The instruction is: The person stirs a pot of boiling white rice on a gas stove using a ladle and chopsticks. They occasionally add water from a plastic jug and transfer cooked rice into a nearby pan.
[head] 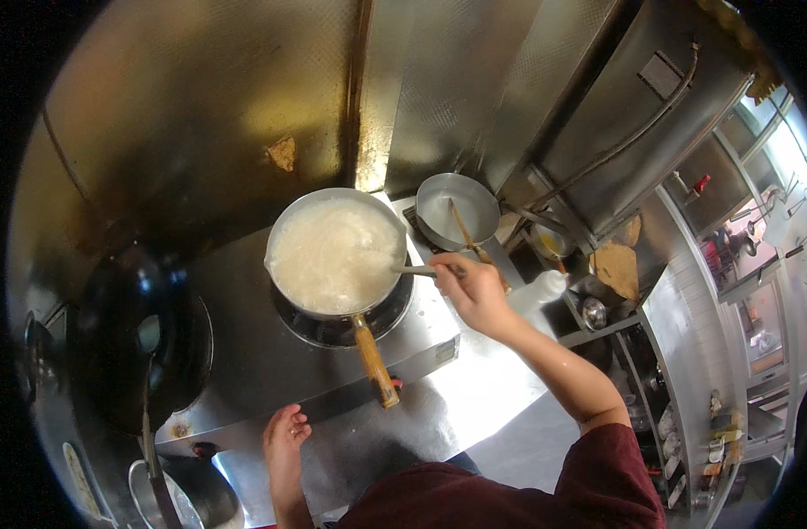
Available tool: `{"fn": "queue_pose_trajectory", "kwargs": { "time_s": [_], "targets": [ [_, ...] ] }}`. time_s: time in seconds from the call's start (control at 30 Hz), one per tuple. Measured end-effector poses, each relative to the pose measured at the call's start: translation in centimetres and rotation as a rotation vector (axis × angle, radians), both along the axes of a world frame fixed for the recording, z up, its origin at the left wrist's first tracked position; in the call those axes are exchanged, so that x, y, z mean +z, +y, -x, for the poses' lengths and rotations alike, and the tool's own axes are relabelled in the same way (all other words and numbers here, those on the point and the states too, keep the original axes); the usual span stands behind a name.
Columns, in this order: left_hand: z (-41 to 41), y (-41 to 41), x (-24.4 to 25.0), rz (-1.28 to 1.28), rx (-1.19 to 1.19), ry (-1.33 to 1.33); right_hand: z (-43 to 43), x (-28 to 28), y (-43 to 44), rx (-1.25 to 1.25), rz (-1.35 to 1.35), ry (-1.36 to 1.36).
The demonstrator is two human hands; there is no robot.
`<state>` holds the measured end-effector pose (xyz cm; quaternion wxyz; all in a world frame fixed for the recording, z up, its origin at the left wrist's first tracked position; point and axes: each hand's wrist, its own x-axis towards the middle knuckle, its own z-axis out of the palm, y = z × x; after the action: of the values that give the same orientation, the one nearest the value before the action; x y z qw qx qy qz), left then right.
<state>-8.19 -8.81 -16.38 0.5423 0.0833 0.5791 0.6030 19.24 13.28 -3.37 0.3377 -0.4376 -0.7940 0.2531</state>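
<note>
My right hand (pixel 471 291) grips the grey handle of a utensil (pixel 416 270). Its far end disappears into the pale, foaming liquid (pixel 330 258) of a metal saucepan (pixel 268 266), so I cannot tell what kind it is. The saucepan sits over a round black burner (pixel 396 311) on a steel stove (pixel 244 344). Its wooden handle (pixel 375 364) points toward me, with neither hand on it. Near the stove's front edge hovers my left hand (pixel 287 430), with loosely curled fingers and nothing visible in it.
A dark wok (pixel 112 383) with a long-handled ladle (pixel 149 337) stands at left. Behind my right hand is a second metal pot (pixel 436 231), a wooden-handled tool (pixel 463 228) leaning inside. A white squeeze bottle (pixel 539 291) stands beside my right forearm. Metal wall panels (pixel 244 79) rise behind.
</note>
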Motion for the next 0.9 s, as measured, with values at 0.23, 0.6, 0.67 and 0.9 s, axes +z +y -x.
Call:
{"fn": "queue_pose_trajectory", "kwargs": {
  "time_s": [0.23,0.6,0.67,0.9],
  "targets": [
    [0.0,-0.3,0.1,-0.037,-0.007,-0.006,2.8,-3.0,-0.2,-0.144,0.620,0.741],
    [0.2,-0.6,0.9,-0.025,0.025,-0.005,4.9,-1.2,2.9,-0.094,0.369,0.803],
    [0.4,-0.6,0.8,-0.027,0.017,0.000,5.1,-1.1,3.4,-0.097,0.310,0.770],
    [0.8,-0.9,0.5,-0.021,0.054,0.008,4.8,-0.7,4.1,-0.152,0.305,0.858]
  ]
}}
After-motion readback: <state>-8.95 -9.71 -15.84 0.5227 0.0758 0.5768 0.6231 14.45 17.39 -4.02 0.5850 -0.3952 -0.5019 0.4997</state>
